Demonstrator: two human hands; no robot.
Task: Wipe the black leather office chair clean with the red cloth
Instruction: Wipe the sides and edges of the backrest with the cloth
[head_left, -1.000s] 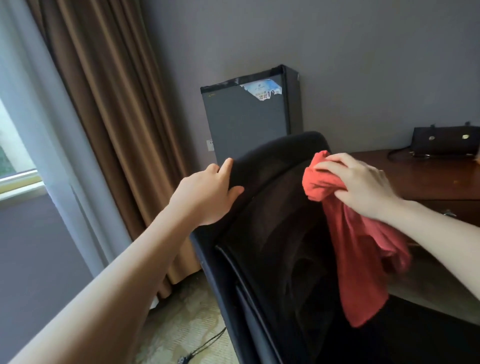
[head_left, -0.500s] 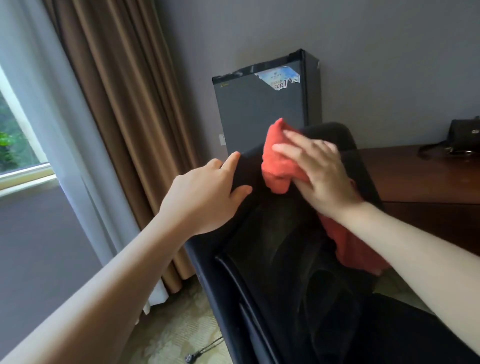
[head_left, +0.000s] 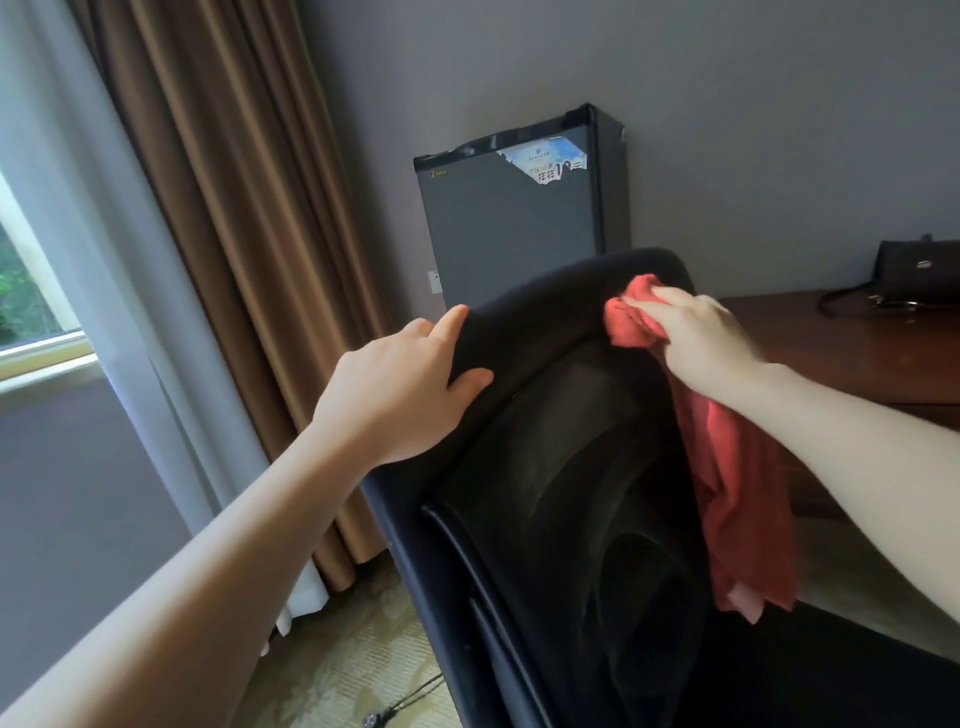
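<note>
The black leather office chair fills the lower middle, its backrest tilted toward me. My left hand grips the top left edge of the backrest, thumb on the front and fingers over the back. My right hand holds the bunched red cloth and presses it against the top right of the backrest. The rest of the cloth hangs down along the chair's right side.
A small grey fridge stands against the wall behind the chair. A dark wooden desk with a black handbag is at the right. Brown curtains and a window are at the left. A cable lies on the patterned carpet.
My right hand has swept the cloth from the top middle of the backrest back to its top right. My left hand has kept its grip on the chair.
</note>
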